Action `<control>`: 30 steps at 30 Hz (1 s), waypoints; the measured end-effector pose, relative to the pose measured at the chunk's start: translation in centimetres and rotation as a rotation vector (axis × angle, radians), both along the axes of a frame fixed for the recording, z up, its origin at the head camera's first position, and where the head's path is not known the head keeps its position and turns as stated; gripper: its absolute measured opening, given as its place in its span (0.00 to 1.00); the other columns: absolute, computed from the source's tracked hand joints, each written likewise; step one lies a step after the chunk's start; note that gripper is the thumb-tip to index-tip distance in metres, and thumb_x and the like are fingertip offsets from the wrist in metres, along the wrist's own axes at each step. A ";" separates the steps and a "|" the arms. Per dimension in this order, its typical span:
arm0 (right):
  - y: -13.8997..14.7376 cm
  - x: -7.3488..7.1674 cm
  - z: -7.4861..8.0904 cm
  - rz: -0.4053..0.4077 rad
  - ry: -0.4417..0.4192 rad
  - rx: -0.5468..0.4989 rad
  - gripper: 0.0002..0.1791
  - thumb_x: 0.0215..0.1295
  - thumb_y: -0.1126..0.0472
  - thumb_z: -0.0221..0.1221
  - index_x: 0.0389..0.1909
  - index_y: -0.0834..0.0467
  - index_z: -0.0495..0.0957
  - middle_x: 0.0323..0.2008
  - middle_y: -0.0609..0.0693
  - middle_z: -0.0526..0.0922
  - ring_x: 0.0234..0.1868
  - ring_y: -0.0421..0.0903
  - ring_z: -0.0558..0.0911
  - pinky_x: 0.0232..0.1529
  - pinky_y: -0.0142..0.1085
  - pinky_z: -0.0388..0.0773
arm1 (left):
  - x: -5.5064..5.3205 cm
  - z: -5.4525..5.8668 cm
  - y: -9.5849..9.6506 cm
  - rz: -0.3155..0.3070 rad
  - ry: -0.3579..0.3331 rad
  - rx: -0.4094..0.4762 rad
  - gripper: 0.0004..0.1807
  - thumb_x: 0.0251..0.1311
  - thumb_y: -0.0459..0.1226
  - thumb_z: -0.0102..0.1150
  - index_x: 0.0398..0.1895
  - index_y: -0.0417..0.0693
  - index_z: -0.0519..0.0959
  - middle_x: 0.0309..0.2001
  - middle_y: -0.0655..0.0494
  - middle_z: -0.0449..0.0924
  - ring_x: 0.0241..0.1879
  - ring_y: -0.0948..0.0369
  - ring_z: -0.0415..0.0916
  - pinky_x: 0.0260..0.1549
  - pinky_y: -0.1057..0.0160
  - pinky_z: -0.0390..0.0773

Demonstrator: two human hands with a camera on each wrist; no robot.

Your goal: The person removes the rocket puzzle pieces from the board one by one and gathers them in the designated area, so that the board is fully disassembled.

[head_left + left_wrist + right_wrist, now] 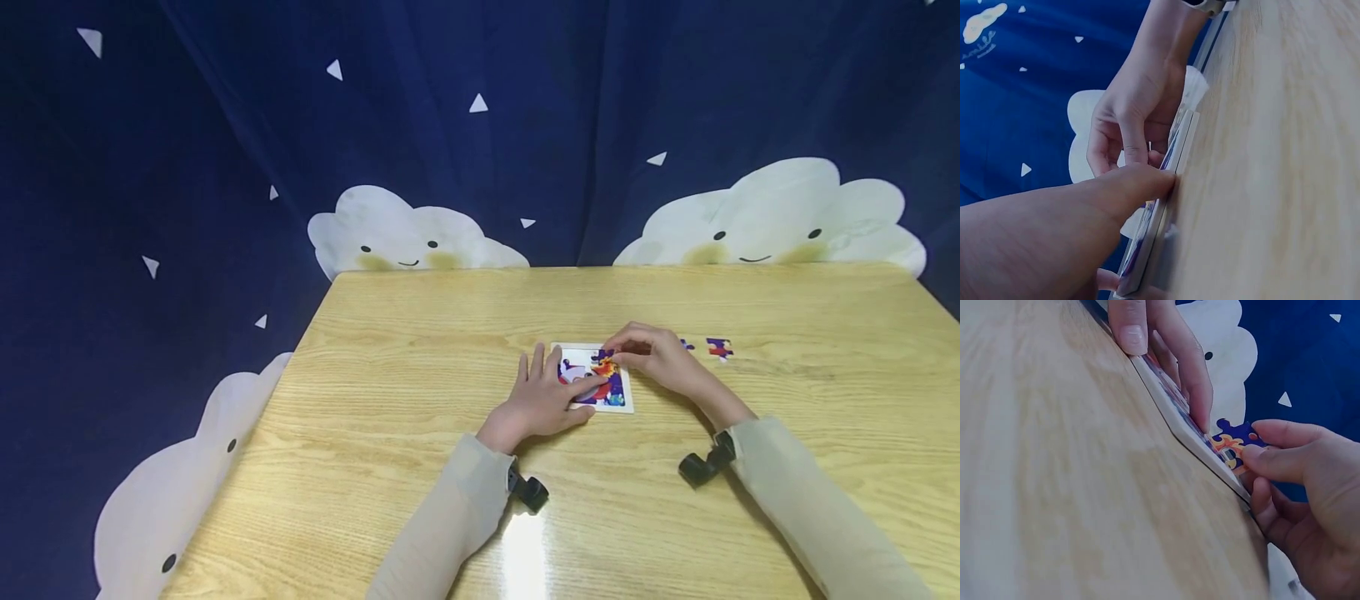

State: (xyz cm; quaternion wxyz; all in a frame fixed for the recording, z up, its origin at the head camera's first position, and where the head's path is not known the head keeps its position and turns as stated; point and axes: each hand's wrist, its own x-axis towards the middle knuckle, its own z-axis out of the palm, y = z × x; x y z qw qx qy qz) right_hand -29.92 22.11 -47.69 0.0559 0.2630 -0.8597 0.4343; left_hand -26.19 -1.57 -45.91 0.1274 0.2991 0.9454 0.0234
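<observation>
A small jigsaw puzzle in a white-rimmed tray [628, 398] lies on the table, partly filled with purple, red and orange pieces. My left hand [546, 398] rests on it with fingers spread, the index finger reaching across the pieces. In the right wrist view, its thumb [1133, 339] presses the tray's near edge. My right hand [663, 358] pinches a purple and orange puzzle piece [1235, 439] between thumb and index finger at the tray's right side. The piece is tilted up from the tray. Part of the puzzle is hidden under my left hand.
Right of the tray lie loose puzzle pieces, one in full view [719, 347] and another [687, 344] partly covered by my right hand. The wooden table [360, 417] ends at a dark blue curtain [450, 50] with white clouds.
</observation>
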 end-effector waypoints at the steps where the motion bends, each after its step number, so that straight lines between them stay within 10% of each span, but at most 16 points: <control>1: 0.0 -0.1 0.1 -0.004 -0.017 0.011 0.09 0.64 0.66 0.62 0.43 0.55 0.85 0.40 0.51 0.86 0.39 0.34 0.80 0.42 0.21 0.75 | 0.0 0.0 0.0 0.000 -0.003 -0.001 0.28 0.71 0.63 0.35 0.73 0.89 0.47 0.79 0.41 0.36 0.78 0.38 0.30 0.74 0.37 0.42; 13: -0.6 -1.7 1.4 0.030 -0.182 0.045 0.09 0.65 0.67 0.60 0.44 0.58 0.85 0.42 0.55 0.86 0.40 0.35 0.79 0.42 0.24 0.75 | -0.2 0.1 -0.1 0.007 -0.023 0.008 0.28 0.70 0.63 0.36 0.73 0.89 0.47 0.79 0.42 0.35 0.78 0.38 0.29 0.74 0.37 0.40; 30: 0.0 -0.6 0.9 -0.127 -0.271 -0.003 0.11 0.67 0.61 0.61 0.47 0.55 0.85 0.45 0.54 0.86 0.44 0.33 0.79 0.47 0.22 0.73 | 0.0 -0.1 0.0 0.014 -0.023 0.035 0.28 0.70 0.63 0.37 0.72 0.89 0.49 0.79 0.42 0.35 0.78 0.39 0.27 0.75 0.37 0.37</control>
